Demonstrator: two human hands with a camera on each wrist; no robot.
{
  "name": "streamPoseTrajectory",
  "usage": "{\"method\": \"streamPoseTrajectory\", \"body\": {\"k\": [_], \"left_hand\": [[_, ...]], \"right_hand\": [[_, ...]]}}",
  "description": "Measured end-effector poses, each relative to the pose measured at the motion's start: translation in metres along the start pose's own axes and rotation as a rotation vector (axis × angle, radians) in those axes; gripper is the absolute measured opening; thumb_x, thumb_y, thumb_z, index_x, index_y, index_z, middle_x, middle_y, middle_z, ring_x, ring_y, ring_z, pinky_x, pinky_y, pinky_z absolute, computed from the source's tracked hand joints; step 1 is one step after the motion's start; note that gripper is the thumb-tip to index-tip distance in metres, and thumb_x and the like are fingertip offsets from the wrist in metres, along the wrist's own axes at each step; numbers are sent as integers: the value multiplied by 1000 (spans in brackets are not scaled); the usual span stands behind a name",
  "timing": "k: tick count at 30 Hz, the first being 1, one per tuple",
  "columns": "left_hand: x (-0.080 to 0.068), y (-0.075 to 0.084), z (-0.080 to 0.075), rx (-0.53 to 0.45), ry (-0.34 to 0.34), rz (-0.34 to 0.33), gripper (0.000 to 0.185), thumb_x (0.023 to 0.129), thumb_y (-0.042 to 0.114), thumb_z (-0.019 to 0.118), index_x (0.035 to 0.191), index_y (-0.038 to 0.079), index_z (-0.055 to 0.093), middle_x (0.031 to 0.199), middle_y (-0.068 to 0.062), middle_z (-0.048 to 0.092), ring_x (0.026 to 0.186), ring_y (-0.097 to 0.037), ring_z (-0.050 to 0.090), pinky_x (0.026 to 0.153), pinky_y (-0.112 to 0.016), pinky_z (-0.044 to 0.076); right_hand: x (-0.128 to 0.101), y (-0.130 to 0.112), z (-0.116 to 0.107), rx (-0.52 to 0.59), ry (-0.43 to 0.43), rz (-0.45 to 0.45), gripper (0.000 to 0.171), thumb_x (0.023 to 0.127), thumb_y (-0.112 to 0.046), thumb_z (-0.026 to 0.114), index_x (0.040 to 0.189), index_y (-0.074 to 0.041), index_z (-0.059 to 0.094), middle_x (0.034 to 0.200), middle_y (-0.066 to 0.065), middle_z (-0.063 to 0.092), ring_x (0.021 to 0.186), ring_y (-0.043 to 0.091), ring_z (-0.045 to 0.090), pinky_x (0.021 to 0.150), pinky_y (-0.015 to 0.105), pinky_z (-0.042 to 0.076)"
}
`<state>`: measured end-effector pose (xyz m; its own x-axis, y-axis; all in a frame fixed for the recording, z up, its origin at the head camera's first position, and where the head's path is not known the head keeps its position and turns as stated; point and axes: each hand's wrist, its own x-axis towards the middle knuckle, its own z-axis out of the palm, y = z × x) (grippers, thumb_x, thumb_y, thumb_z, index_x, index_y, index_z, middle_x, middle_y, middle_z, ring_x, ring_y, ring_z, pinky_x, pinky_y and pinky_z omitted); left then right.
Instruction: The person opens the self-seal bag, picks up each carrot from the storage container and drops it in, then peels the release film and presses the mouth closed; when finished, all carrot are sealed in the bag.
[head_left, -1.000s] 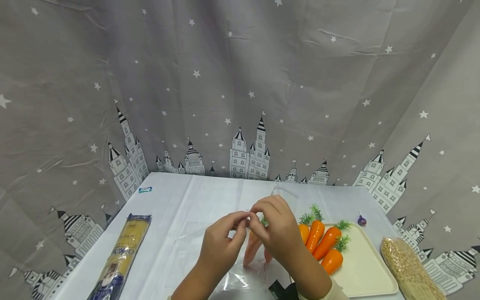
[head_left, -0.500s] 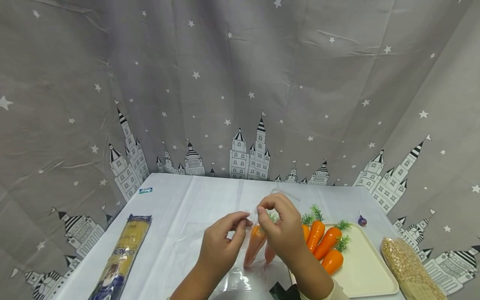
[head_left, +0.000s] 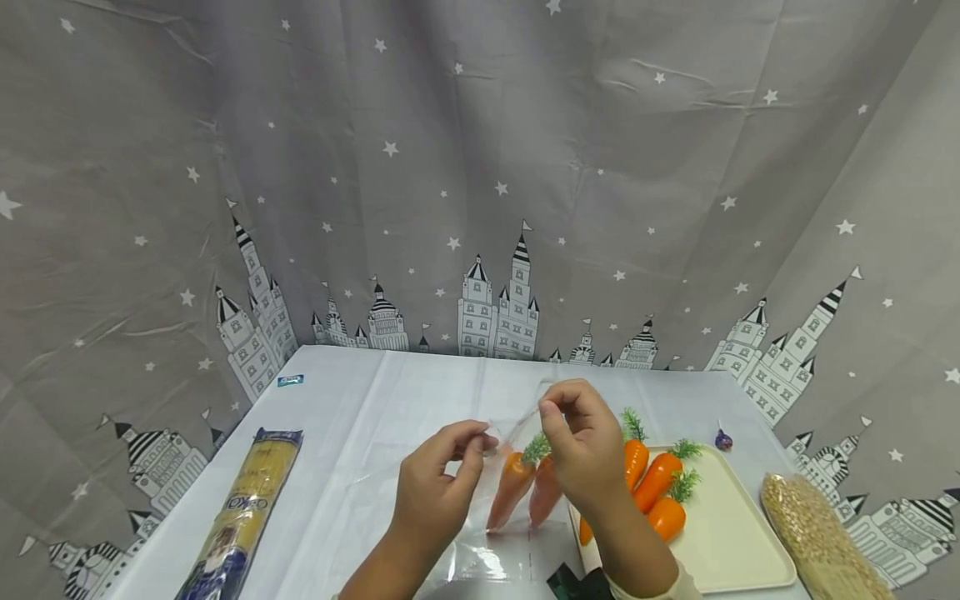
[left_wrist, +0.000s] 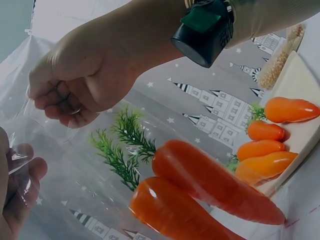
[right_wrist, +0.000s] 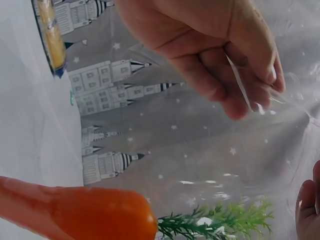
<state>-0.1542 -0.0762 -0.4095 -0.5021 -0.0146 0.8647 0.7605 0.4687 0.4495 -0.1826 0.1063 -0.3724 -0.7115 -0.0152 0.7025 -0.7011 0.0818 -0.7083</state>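
Note:
Two orange toy-like carrots (head_left: pixel 512 490) with green tops lie in a clear plastic bag (head_left: pixel 487 562) on the white table. My left hand (head_left: pixel 437 477) pinches one side of the bag's mouth between thumb and fingers. On the other side, my right hand (head_left: pixel 587 442) pinches the film, and the mouth is stretched between them. In the left wrist view, the carrots (left_wrist: pixel 195 180) show through the film below my right hand (left_wrist: pixel 90 75). The right wrist view shows my left hand (right_wrist: pixel 215 50) with film across its fingers, above a carrot (right_wrist: pixel 100 212).
A cream tray (head_left: pixel 735 533) with several carrots (head_left: pixel 656 479) stands right of the bag. A bag of pale grains (head_left: pixel 821 533) lies beyond it. At left are a spaghetti pack (head_left: pixel 243 508) and a small blue-green packet (head_left: pixel 290 380). A small purple item (head_left: pixel 723 440) sits behind the tray.
My hands started with fingertips together. The right hand has moved away to the right, pulling the bag's mouth apart and uncovering more of the carrots. The left hand has barely moved.

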Motion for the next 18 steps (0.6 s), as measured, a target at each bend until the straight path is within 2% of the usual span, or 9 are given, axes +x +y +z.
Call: {"method": "streamPoseTrajectory", "body": {"k": [4,12,18], "left_hand": [[0,-1,0,1,19,2,21,93,-10,66,109,2,72,92,-4,80,79,-17,76,74,-17,59],[1,-7,-3,5,25,12,21,93,-10,66,110,2,71,93,-4,79,81,-18,77,76,-17,59],[-1,-9,-6,11,35,-31,20,95,-8,66,111,3,71,94,-4,79,81,-17,77,76,-16,58]], "right_hand": [[1,0,-6,7,28,11,5,103,0,60,99,3,61,93,4,57,72,13,49,61,22,45],[3,6,-20,70,96,-59,4,100,9,56,100,11,59,94,1,58,74,12,48,64,21,44],[3,13,-31,42,127,-69,4,101,10,56,101,9,60,95,1,57,74,12,48,64,19,44]]}}
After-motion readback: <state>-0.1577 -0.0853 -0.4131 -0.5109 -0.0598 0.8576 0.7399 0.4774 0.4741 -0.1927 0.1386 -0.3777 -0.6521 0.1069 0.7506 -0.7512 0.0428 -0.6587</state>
